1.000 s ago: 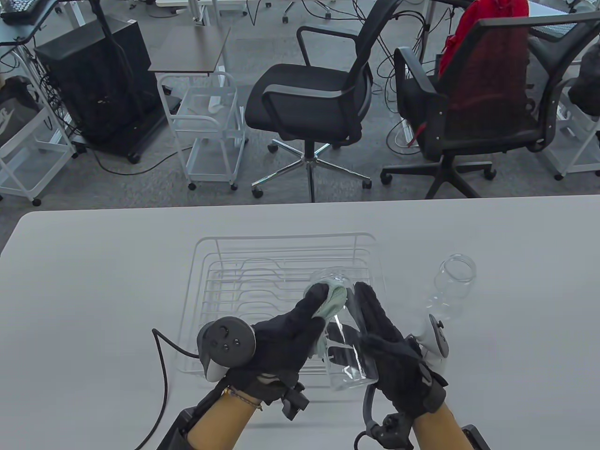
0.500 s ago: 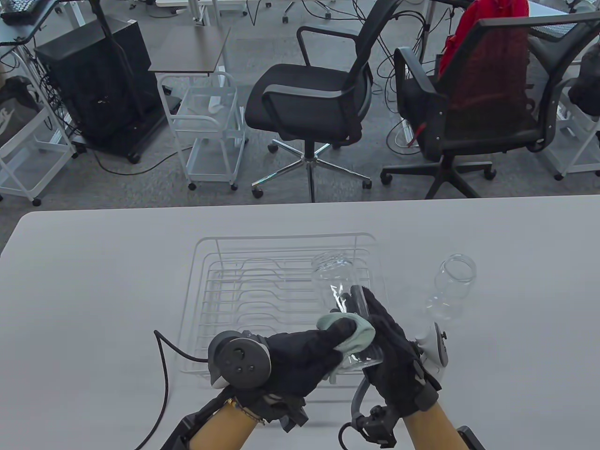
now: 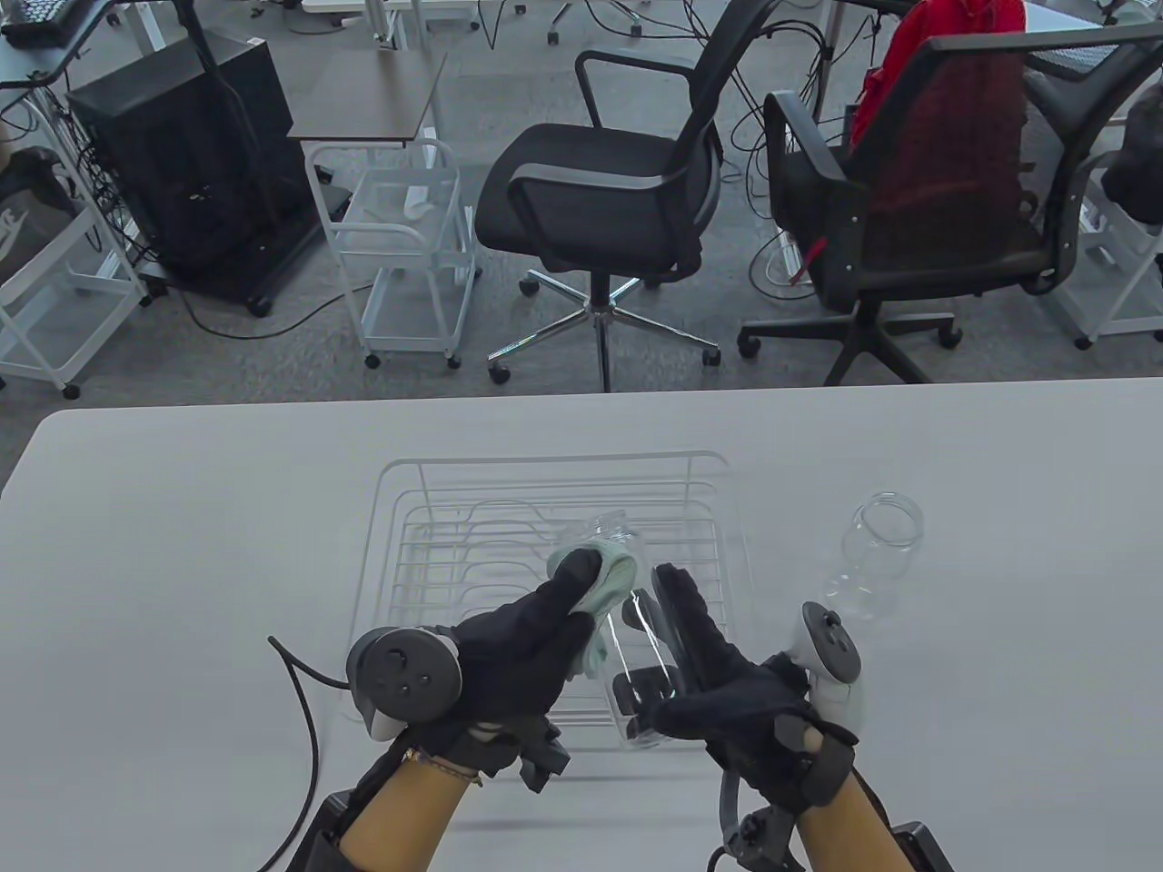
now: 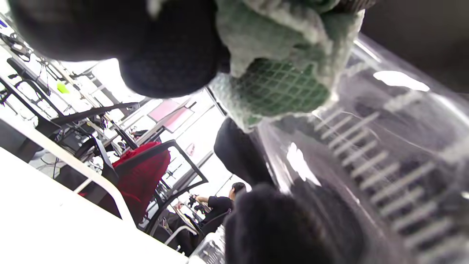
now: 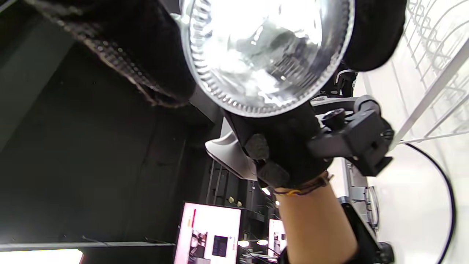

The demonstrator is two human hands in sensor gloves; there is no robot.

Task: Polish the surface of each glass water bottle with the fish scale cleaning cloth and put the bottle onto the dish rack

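— one stroke more: the left hand [image 3: 518,649] pinched the cloth [image 3: 607,568], back up near the bottle [image 3: 636,654] neck.
— right hand [image 3: 727,672] fingers gripped it above the dish rack [image 3: 400,509]; still polishing, not racked.

Pale green, diamond-scaled cloth [image 4: 278,86]

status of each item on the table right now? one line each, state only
held bottle: lifted, tilted, open mouth away from the person, above the rack
cloth: bunched, pressed on the held bottle near its neck
second bottle: lying on the table, untouched, no cap
dish rack: holds nothing
left hand: grips cloth
right hand: grips held bottle
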